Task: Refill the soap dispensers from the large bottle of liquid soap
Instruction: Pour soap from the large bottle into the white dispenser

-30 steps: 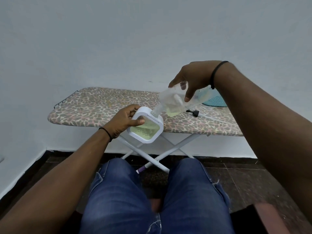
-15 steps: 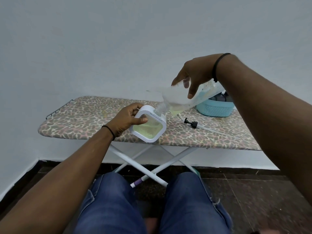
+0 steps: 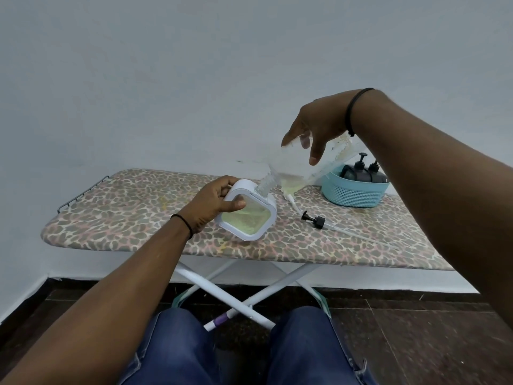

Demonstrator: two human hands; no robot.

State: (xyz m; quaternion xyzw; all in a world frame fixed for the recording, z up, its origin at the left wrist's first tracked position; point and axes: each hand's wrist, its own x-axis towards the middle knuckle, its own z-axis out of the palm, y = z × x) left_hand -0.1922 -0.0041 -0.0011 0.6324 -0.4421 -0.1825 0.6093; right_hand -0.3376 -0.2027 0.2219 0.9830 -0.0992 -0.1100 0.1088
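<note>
The right hand (image 3: 313,129) has climbed higher over the last second, and it's tipping the large clear soap bottle (image 3: 299,168) steeper now, base lifted towards the wall, neck angled down and left. Fingers and thumb are curled round the bottle's upper body, a firm grip from above. The little yellow-green soap left inside has pooled at the low side near the ribbed neck, and that neck is sitting right in the filler opening of the white square dispenser (image 3: 245,215).

Left hand (image 3: 213,204) is wrapped round the dispenser's near-left corner, thumb across its clear face, holding it tilted just above the leopard-print ironing board (image 3: 125,212). Through the window, greenish soap covers most of the chamber. The level looks about where it was a moment ago, though the blur makes that hard to judge.

So what does the steeper tilt tell us? My read: the bottle is nearly spent and the person is chasing the last of it, so this fill is close to its finish.

On the board to the right, a black pump head (image 3: 315,220) with its long clear dip tube lies loose, presumably awaiting refitting. Behind it, newly in view, a teal basket (image 3: 355,194) holds dark pump dispensers (image 3: 363,173), likely next in line, though what's left looks too little to refill them
</note>
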